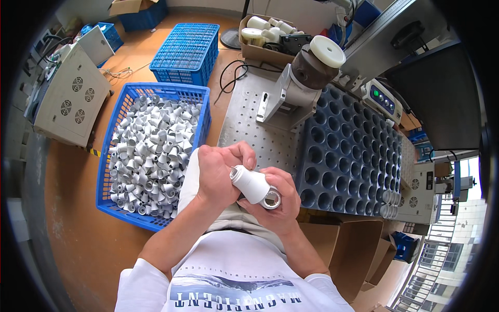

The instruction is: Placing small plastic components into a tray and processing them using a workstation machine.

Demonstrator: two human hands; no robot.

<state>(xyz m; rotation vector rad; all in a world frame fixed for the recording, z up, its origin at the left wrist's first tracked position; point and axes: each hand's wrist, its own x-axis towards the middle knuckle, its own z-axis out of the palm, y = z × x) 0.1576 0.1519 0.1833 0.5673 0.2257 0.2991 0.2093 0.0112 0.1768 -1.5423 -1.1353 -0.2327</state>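
Observation:
Over my lap I hold a white cone-shaped plastic part (250, 185), tilted, its narrow end up and left. My right hand (278, 203) is closed round its wide end, where an opening with a ringed rim faces down and right. My left hand (215, 171) is curled against the narrow end, thumb and fingers bent about it; the palm hides part of the contact. On my left stands a blue plastic crate (136, 220) heaped with similar grey-white cone-shaped parts (153, 151).
A black tray of round holes (322, 136) lies right on the perforated metal table (241, 114), a few white parts at its near right corner. Behind stands a machine with a white disc (327, 51). A second blue crate (184, 49), a cabinet (73, 99) and an open cardboard box (351, 247) surround me.

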